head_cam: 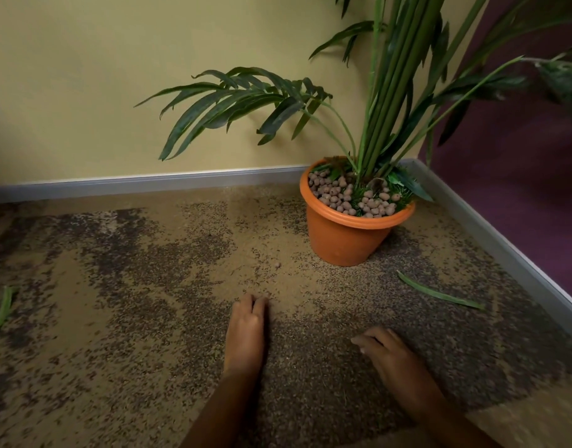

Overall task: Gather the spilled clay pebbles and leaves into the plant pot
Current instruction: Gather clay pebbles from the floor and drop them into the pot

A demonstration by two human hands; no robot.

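**Hands on carpet, pot in the corner**

Plant pot (349, 236) sits in the room corner, close to both baseboards: grey strip along the yellow wall (142, 184) at back, another along the purple wall (501, 240) on the right. Lots of open carpet (100, 334) to the left & in front of pot; right side is tighter, hemmed by the angled baseboard.

Left hand (245, 334) lies flat, palm down, fingers straight & together, pointing toward the pot, holding nothing. Right hand (388, 350) is palm down w/ fingers loosely curled on the carpet; can't tell if anything's under it.

Pot: smooth orange plastic, round, tapered, w/ rolled rim. Top is filled w/ lumpy brown clay pebbles (342, 197) and bits of green. One small pebble (277, 264) lies on the carpet between left hand and pot. Long narrow leaf (439, 294) lies flat right of the pot's front, near the baseboard; another leaf (1, 312) at far left edge. Carpet is speckled tan & dark brown, short pile.
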